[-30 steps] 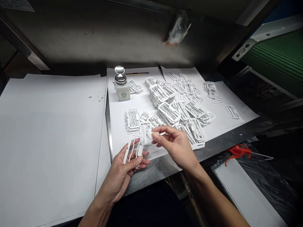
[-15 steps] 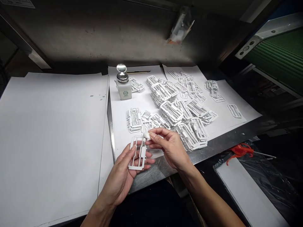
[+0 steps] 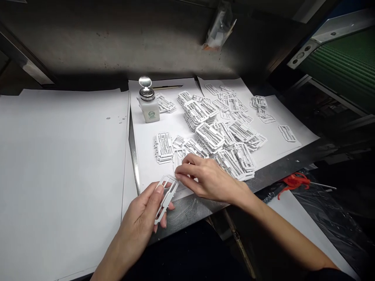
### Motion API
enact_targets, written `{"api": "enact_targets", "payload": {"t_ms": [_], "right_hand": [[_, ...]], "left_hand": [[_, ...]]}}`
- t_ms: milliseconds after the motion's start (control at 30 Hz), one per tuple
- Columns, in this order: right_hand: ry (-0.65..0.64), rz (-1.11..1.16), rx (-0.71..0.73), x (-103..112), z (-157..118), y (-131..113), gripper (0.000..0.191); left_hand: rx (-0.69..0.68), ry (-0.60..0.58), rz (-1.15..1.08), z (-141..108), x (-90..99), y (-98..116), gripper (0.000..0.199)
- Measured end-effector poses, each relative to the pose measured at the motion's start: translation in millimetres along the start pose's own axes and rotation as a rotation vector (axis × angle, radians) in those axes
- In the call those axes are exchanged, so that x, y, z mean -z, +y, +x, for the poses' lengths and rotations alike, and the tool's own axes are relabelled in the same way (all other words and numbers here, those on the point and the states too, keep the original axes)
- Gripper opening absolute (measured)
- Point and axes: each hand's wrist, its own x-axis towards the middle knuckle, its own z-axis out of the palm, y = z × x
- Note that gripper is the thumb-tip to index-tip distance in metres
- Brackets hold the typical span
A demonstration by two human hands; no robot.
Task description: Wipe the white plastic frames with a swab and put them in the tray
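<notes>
A white slotted plastic frame is gripped between the thumb and fingers of my left hand, tilted, near the table's front edge. My right hand is pinched closed at the frame's upper right corner; its fingertips hide whatever lies between them. Many similar white frames lie in stacks and loose heaps beyond my hands. A neat small stack stands beyond my left hand. Behind it is a square white bottle with its metal lid flipped up.
White paper sheets cover the metal table. A thin dark tool lies behind the bottle. A red-handled air gun rests on black plastic at the right. A clear bag hangs on the back panel.
My left hand has turned the held frame to a steeper tilt and lowered it a little. My right hand has rotated over its top corner, and the white wad in its fingers no longer shows.
</notes>
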Motion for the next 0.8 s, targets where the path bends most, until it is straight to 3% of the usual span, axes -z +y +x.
{"api": "enact_targets", "payload": {"t_ms": [200, 800], "right_hand": [[-0.159, -0.171, 0.105, 9, 10, -6, 0.02], [-0.17, -0.259, 0.188, 5, 13, -4, 0.02]], "left_hand": [[0.009, 0.0, 0.173, -4, 3.4, 8, 0.041], [0.007, -0.028, 0.246, -3, 5.8, 9, 0.041]]}}
